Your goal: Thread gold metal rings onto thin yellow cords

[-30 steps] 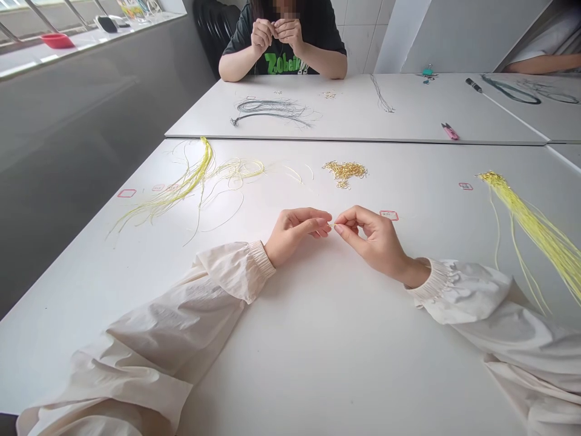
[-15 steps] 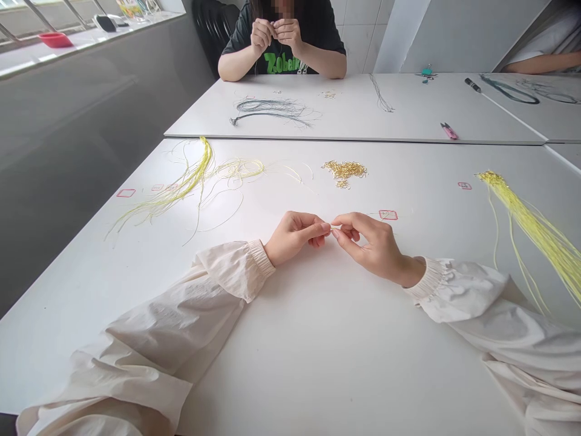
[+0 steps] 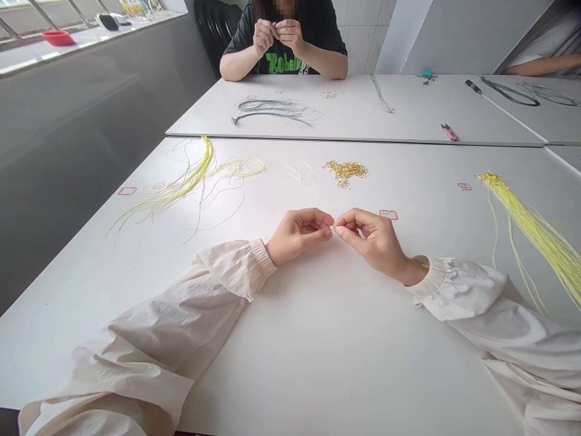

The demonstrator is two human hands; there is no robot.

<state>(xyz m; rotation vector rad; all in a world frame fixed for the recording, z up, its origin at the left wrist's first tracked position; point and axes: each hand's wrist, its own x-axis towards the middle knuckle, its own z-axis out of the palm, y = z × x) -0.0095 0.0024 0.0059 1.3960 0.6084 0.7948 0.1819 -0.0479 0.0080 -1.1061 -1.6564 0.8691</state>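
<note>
My left hand [image 3: 303,234] and my right hand [image 3: 373,240] meet fingertip to fingertip above the white table [image 3: 318,339]. Between them shows a tiny bit of thin yellow cord [image 3: 333,227]; most of it is hidden by the fingers. The right thumb and forefinger pinch it. My left thumb and fingers curl round to its other end, with a gap inside the palm. Beyond the hands lies a heap of small gold metal pieces [image 3: 345,171]. A bundle of loose yellow cords [image 3: 200,172] is at the left, and another bundle [image 3: 531,215] with gold ends lies at the right.
Across the table a person in a dark T-shirt [image 3: 284,51] works with both hands raised. Dark cords [image 3: 272,112], pink snippers [image 3: 449,132] and a black-handled tool [image 3: 472,86] lie on the far table. Small red-edged labels [image 3: 388,214] are stuck on the near table.
The left fingers have loosened and lifted a little, opening a gap above the thumb. My right fingers have closed into a tighter pinch, slightly higher.
</note>
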